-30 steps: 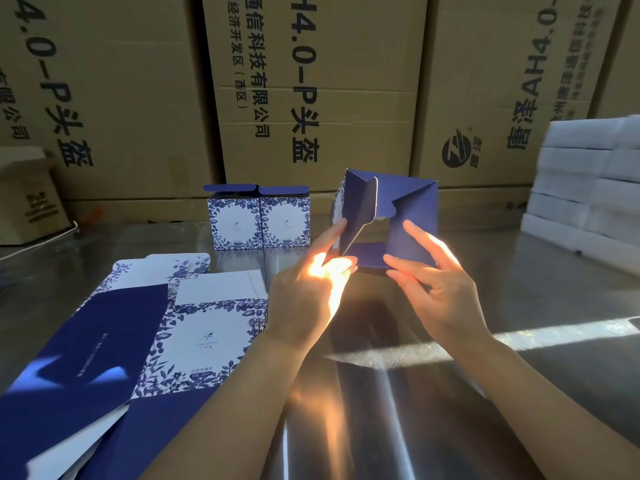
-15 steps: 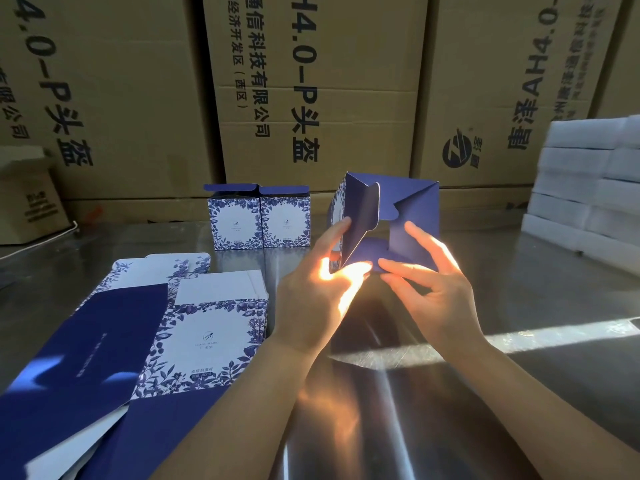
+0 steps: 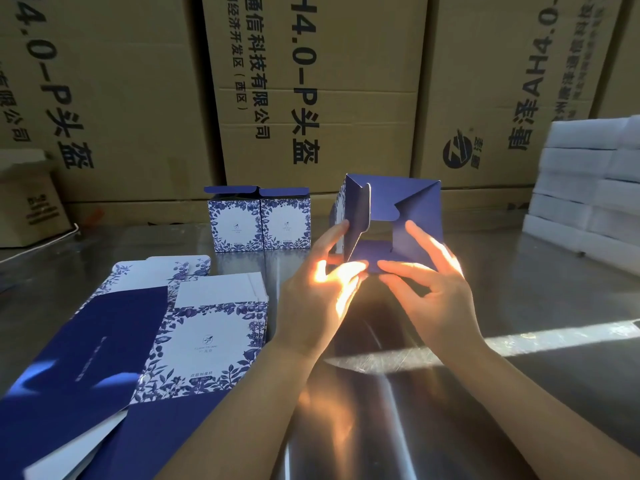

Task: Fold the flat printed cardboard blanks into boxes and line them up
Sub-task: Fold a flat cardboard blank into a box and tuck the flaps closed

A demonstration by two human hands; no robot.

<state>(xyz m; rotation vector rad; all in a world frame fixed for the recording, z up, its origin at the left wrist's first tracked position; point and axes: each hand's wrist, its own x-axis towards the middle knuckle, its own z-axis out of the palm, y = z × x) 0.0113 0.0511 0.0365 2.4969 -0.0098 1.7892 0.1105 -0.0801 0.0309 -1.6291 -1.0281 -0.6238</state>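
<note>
Both hands hold a half-folded box above the table, its dark blue end flaps turned toward me. My left hand grips its left side, fingers at the left flap that stands partly open. My right hand pinches the lower flap, fingers spread on the right flap. Two finished blue-and-white floral boxes stand side by side at the back. A stack of flat printed blanks lies at the left, with a dark blue blank nearer the front edge.
The steel table carries a bright strip of sunlight on the right. Large brown cartons wall off the back. White foam blocks are stacked at the far right. A small brown carton sits at the far left.
The left flap has swung a little further inward and my left fingers have shifted along it. My right hand moved slightly on the lower flap. The box stays in the same place.
</note>
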